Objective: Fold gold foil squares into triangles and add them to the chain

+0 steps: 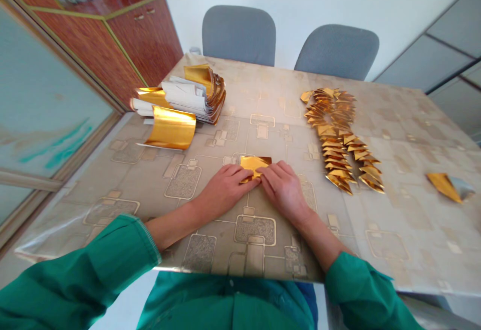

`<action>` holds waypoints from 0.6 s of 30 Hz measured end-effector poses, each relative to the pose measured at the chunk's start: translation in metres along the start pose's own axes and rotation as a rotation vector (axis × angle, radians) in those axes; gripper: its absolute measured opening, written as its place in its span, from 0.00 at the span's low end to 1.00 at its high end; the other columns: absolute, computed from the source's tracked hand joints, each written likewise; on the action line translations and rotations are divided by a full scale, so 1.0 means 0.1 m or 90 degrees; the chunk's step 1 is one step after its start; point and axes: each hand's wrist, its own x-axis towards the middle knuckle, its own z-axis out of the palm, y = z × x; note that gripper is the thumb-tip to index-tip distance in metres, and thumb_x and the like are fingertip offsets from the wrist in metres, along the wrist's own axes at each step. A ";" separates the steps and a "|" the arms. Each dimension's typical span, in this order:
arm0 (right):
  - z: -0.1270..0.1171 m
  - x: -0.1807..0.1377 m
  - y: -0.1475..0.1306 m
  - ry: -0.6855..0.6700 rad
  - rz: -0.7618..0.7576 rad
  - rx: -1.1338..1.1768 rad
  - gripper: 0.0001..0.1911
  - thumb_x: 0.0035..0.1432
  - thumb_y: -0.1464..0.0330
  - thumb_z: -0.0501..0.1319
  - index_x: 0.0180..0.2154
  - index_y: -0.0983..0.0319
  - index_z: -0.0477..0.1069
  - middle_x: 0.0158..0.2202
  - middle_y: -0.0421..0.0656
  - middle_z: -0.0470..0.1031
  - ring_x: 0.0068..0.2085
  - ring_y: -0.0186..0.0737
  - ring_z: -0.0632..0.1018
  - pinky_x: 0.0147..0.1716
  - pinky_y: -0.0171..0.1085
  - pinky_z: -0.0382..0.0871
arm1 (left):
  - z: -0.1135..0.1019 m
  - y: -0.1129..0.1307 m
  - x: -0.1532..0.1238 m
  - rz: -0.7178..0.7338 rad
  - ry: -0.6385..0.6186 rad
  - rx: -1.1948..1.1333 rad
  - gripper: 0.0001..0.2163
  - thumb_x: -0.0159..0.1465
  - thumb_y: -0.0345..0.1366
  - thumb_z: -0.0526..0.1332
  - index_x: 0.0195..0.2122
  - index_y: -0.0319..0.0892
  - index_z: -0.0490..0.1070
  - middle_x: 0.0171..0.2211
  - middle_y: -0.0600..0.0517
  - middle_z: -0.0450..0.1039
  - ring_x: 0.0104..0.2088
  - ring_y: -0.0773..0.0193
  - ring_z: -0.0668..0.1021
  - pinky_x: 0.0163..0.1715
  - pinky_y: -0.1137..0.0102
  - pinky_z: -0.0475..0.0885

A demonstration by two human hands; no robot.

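Note:
A small sheet of gold foil paper (255, 163) lies on the table (263, 119) in front of me, partly folded. My left hand (221, 189) rests on its near left edge with fingers curled and pressed down on the paper. My right hand (283, 187) presses its near right edge, fingers together. Both hands meet at the paper's near side and hide part of it.
A stack of gold and white sheets (188, 97) lies at the far left, one curled gold sheet (171, 128) in front. Rows of folded gold pieces (338, 137) lie to the right; one loose folded piece (449, 185) at far right. Two grey chairs (238, 34) stand behind.

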 end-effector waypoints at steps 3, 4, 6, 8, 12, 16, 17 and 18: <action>0.02 -0.01 -0.02 -0.050 0.015 0.001 0.10 0.68 0.68 0.54 0.40 0.60 0.73 0.37 0.45 0.75 0.40 0.44 0.71 0.38 0.40 0.59 | -0.01 0.00 0.00 -0.009 -0.010 -0.008 0.13 0.70 0.33 0.57 0.55 0.44 0.70 0.50 0.47 0.73 0.48 0.55 0.72 0.48 0.59 0.69; 0.02 -0.01 -0.01 -0.053 0.037 -0.003 0.08 0.67 0.68 0.55 0.40 0.60 0.73 0.37 0.45 0.75 0.41 0.44 0.72 0.39 0.40 0.59 | -0.01 0.00 -0.01 -0.010 -0.015 -0.014 0.13 0.70 0.33 0.57 0.55 0.45 0.70 0.50 0.47 0.73 0.48 0.55 0.72 0.49 0.59 0.69; 0.02 0.00 0.03 -0.057 0.068 -0.007 0.07 0.65 0.69 0.56 0.40 0.59 0.73 0.38 0.44 0.75 0.41 0.44 0.72 0.39 0.40 0.57 | -0.02 -0.02 -0.01 -0.013 -0.018 -0.028 0.12 0.70 0.33 0.57 0.54 0.46 0.71 0.51 0.47 0.74 0.49 0.56 0.73 0.50 0.59 0.69; 0.00 0.00 0.08 -0.060 0.086 -0.010 0.06 0.64 0.70 0.57 0.40 0.59 0.72 0.37 0.43 0.76 0.40 0.43 0.73 0.38 0.40 0.56 | -0.02 -0.03 -0.01 -0.021 -0.010 -0.039 0.11 0.71 0.34 0.56 0.52 0.46 0.73 0.51 0.49 0.75 0.49 0.57 0.73 0.50 0.60 0.69; -0.03 0.00 0.13 -0.060 0.119 -0.037 0.04 0.63 0.70 0.58 0.39 0.59 0.72 0.36 0.43 0.77 0.38 0.43 0.72 0.36 0.39 0.54 | -0.02 -0.07 -0.03 -0.023 0.023 -0.062 0.10 0.71 0.36 0.56 0.48 0.46 0.75 0.50 0.51 0.77 0.47 0.58 0.75 0.49 0.60 0.69; -0.02 0.00 0.13 -0.056 0.118 -0.072 0.05 0.62 0.70 0.59 0.39 0.58 0.73 0.36 0.43 0.77 0.38 0.43 0.72 0.35 0.39 0.53 | 0.00 -0.12 -0.06 -0.008 0.045 -0.053 0.10 0.71 0.35 0.56 0.45 0.46 0.77 0.49 0.52 0.78 0.46 0.60 0.76 0.47 0.62 0.70; -0.02 0.00 0.13 -0.054 0.117 -0.076 0.05 0.62 0.70 0.59 0.39 0.58 0.73 0.36 0.42 0.77 0.38 0.43 0.72 0.35 0.39 0.52 | 0.00 -0.13 -0.07 -0.006 0.050 -0.050 0.10 0.72 0.35 0.56 0.45 0.46 0.77 0.48 0.52 0.78 0.46 0.60 0.76 0.47 0.63 0.70; -0.02 0.00 0.13 -0.052 0.116 -0.078 0.05 0.62 0.70 0.59 0.39 0.58 0.73 0.36 0.42 0.77 0.38 0.43 0.72 0.35 0.39 0.52 | 0.00 -0.14 -0.08 -0.009 0.054 -0.051 0.10 0.72 0.35 0.56 0.44 0.45 0.77 0.47 0.53 0.79 0.46 0.61 0.77 0.47 0.64 0.70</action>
